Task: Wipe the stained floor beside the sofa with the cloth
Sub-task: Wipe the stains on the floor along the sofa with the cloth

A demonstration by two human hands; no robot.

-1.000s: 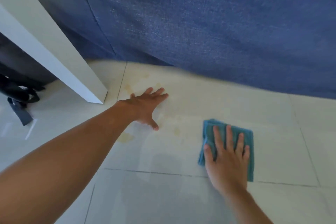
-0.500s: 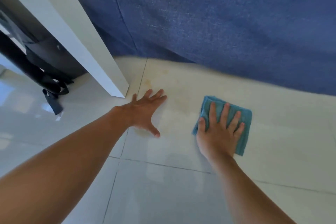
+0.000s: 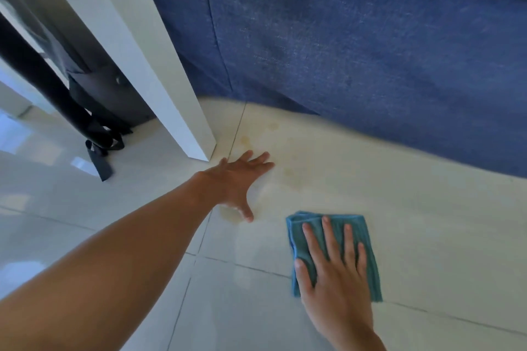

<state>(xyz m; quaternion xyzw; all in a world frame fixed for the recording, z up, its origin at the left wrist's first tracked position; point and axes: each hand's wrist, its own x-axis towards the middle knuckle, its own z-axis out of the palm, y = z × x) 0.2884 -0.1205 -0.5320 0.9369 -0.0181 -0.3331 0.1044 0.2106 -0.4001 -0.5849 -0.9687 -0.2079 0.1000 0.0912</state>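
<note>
Pale glossy floor tiles run up to the base of a blue fabric sofa, and the wiping is under way but, by the look of it, not finished. The right hand is the working grip: it lies flat with fingers spread, palm pressing down on a folded teal microfibre cloth rather than curled around it. The cloth lies flat on the tile, across a grout line. Ahead and to the left of that grip, yellowish-brown stains remain on the tile, reaching toward the sofa's foot. The left hand is empty, fingers splayed, braced on the floor at the stains' left edge, with one blotch at its thumb. Just beyond it stands a white square furniture leg. Those marks likely need further passes.
</note>
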